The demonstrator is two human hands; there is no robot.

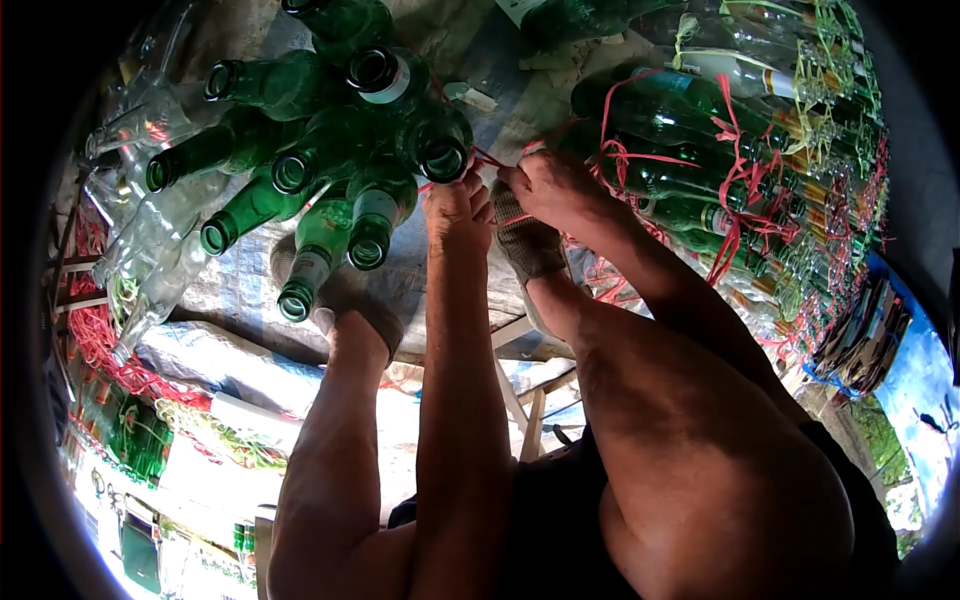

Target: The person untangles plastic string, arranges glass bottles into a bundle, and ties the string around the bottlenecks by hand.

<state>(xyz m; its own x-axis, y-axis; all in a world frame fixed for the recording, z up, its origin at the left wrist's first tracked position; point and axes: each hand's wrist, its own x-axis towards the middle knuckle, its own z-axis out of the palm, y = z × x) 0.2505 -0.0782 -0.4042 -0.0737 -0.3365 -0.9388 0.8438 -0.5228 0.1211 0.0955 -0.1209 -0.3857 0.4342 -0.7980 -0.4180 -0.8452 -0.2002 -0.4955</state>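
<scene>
Upper-right bundles [665, 122] are tied, but the upper-left green bottles [338, 135] show no finished knot: your right hand [560, 185] pinches their red string [487, 158], your left hand [454, 210] curls beside them, its grip unclear.

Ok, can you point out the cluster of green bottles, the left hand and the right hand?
Cluster of green bottles [335, 146]: head view, on glass near its middle.
Left hand [456, 208]: head view, back of the hand.
Right hand [560, 185]: head view, back of the hand.
</scene>
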